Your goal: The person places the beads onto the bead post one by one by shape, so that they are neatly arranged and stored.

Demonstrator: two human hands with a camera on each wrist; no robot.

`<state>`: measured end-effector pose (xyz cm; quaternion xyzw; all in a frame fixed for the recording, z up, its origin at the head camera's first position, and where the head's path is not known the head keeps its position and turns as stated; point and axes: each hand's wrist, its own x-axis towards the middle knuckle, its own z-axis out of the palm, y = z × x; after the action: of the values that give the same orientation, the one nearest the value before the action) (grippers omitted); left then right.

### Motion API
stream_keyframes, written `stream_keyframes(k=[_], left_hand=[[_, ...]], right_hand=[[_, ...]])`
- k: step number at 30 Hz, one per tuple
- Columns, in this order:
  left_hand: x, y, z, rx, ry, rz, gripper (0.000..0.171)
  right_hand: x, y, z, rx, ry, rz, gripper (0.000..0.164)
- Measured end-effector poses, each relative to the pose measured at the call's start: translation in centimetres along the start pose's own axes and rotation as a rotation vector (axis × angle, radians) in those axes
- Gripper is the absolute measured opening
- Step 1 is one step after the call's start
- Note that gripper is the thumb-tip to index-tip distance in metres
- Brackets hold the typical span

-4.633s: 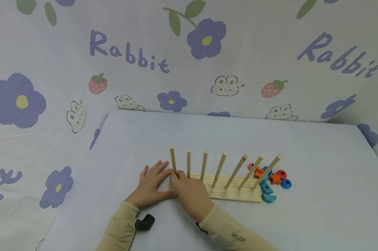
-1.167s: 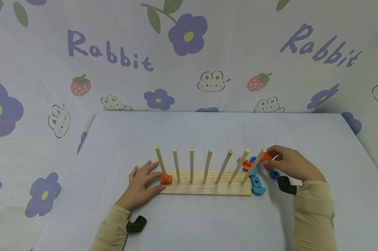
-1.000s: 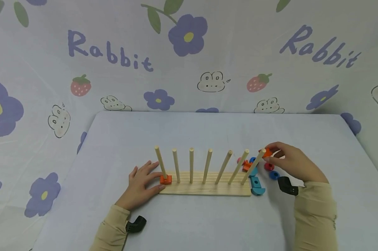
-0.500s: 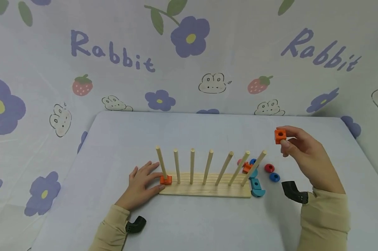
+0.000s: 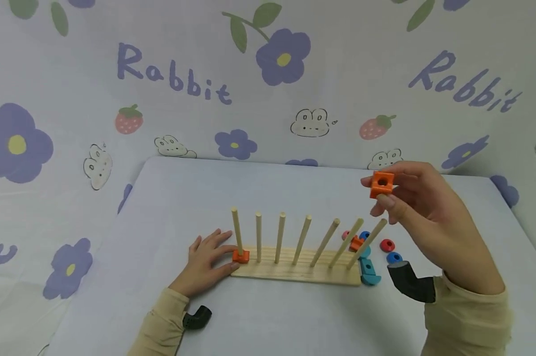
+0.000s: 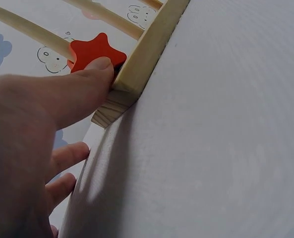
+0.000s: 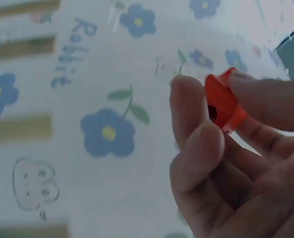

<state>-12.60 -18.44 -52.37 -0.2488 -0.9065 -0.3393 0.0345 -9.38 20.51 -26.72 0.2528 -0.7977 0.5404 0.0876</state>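
Raised above the right end of the pegboard, my right hand (image 5: 432, 212) pinches an orange star-shaped bead (image 5: 382, 184) between thumb and fingers. The bead's hole faces the head camera. The wooden pegboard (image 5: 294, 273) has a row of several upright pegs. Another orange star bead (image 5: 241, 256) sits at the foot of its leftmost peg (image 5: 237, 232). At that end my left hand (image 5: 207, 264) lies with fingers spread on the table. In the left wrist view its thumb (image 6: 99, 64) touches the seated star bead (image 6: 98, 48).
By the board's right end lie loose beads: a red one (image 5: 387, 245), a blue one (image 5: 394, 257), teal pieces (image 5: 368, 267) and an orange one (image 5: 356, 243), some partly behind pegs. A patterned cloth (image 5: 268, 99) hangs behind the white table (image 5: 286, 321).
The right hand has moved from the leftmost peg to the loose beads, picked up an orange star bead and raised it toward the camera. The left hand stays at the board's left end.
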Motion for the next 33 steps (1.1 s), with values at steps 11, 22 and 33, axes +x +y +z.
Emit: stream_keyframes(k=[11,22,33], left_hand=[[0.1,0.2,0.2,0.015,-0.018,-0.003,0.034],[0.3,0.2,-0.2,0.040,-0.013,0.009,0.035],[0.2,-0.4,0.0,0.040,-0.015,-0.010,0.036]], right_hand=[[2.8,-2.1,4.8,-0.308,-0.107,-0.203,0.056],[3.6,-1.9,10.3,-0.244,-0.017,-0.269,0.046],[4.3,-0.9,14.5,-0.449,0.051,-0.326,0.037]])
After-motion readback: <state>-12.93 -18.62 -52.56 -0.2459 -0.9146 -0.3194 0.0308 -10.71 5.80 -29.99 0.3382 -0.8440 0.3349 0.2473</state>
